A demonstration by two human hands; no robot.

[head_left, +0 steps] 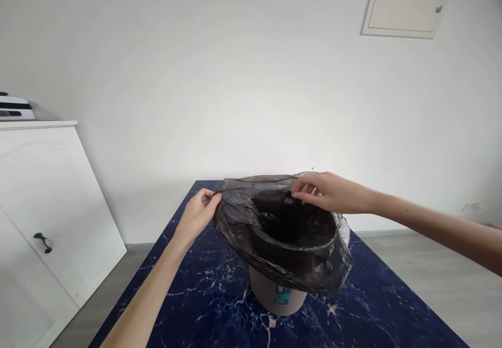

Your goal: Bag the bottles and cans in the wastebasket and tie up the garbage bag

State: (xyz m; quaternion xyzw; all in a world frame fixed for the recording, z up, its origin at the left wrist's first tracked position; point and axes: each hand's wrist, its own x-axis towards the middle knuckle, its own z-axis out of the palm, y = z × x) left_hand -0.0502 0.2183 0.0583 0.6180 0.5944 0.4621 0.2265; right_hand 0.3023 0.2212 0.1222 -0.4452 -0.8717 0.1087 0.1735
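Note:
A black plastic trash bag [243,207] is draped over a round greyish-beige bin [266,293], its film folded outward over the rim and spread wide. The bag's dark opening faces up, and the bin's lower wall shows beneath the film with a teal label [282,294] on it. At the left, my left hand [200,209] pinches the bag's outer edge between thumb and fingers. My right hand [316,192] reaches in from the right over the far side of the opening, thumb and forefinger closed on the bag's film. The bin's inside is mostly hidden in shadow.
The bin stands on a dark blue marbled table [212,296]. A white cabinet [47,222] with a black handle [43,242] is at the left, with a white and black object [15,107] on top. Behind is a white wall [219,76] with a panel door [406,6].

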